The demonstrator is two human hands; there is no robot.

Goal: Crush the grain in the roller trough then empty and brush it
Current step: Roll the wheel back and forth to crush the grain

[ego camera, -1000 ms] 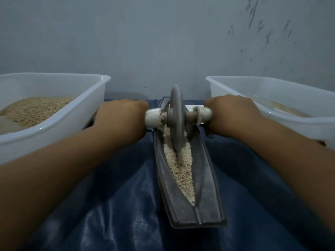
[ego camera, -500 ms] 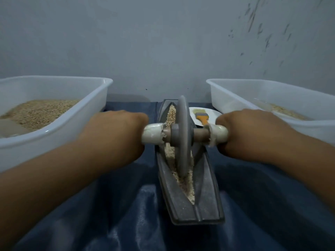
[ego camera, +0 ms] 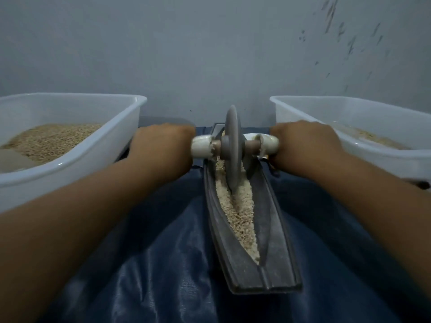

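Observation:
A long grey metal trough [ego camera: 275, 234] lies lengthwise on blue cloth, with pale grain [ego camera: 240, 213] along its groove. A grey roller disc [ego camera: 232, 148] stands upright in the groove near the far end. Its axle runs sideways with white handle sleeves on both ends. My left hand [ego camera: 161, 148] grips the left handle [ego camera: 201, 146]. My right hand [ego camera: 303, 145] grips the right handle [ego camera: 268, 143]. The far end of the trough is hidden behind the disc.
A white plastic tub [ego camera: 93, 157] with brown grain stands at the left. A second white tub [ego camera: 363, 157] with a little grain stands at the right. Blue cloth [ego camera: 163, 276] covers the surface. A grey wall rises close behind.
The roller came toward me along the trough half a second ago and has now rolled back to the far end. Both hands stayed on the handles. The brush on the plate is hidden now.

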